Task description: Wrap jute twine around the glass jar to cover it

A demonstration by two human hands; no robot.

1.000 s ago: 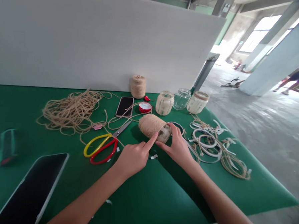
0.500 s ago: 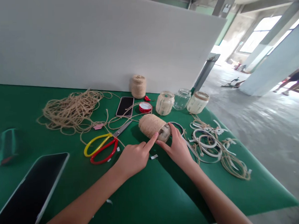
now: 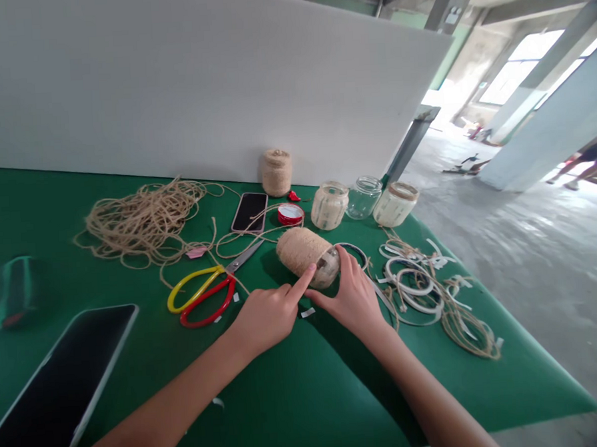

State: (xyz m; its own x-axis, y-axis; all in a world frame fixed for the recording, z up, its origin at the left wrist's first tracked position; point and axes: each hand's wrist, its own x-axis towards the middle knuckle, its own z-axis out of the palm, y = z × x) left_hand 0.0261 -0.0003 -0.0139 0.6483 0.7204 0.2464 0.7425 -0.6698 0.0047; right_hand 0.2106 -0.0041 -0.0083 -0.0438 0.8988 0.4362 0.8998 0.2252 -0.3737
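A glass jar point(image 3: 304, 252), largely wrapped in jute twine, lies tilted on its side on the green table with its bare end toward me. My right hand point(image 3: 351, 293) grips that end between thumb and fingers. My left hand point(image 3: 272, 316) stretches its index finger against the edge of the wrapping, the other fingers curled. A strand of jute twine point(image 3: 239, 282) passes the scissors and disappears at those curled fingers; the grip on it is partly hidden. Left of this hand lie the scissors point(image 3: 231, 274), with one yellow and one red handle.
Behind are a twine-covered jar point(image 3: 276, 174), a clear jar point(image 3: 364, 198), two taped jars point(image 3: 329, 206), red-rimmed tape point(image 3: 291, 214) and a phone point(image 3: 249, 213). A twine heap point(image 3: 143, 221) lies left, rings and twine coils point(image 3: 416, 281) right, a dark tablet point(image 3: 62, 389) front left.
The bare end of the jar has turned slightly in my hands. My right thumb has shifted a little to the left, opening away from the glass. My left hand has hardly moved.
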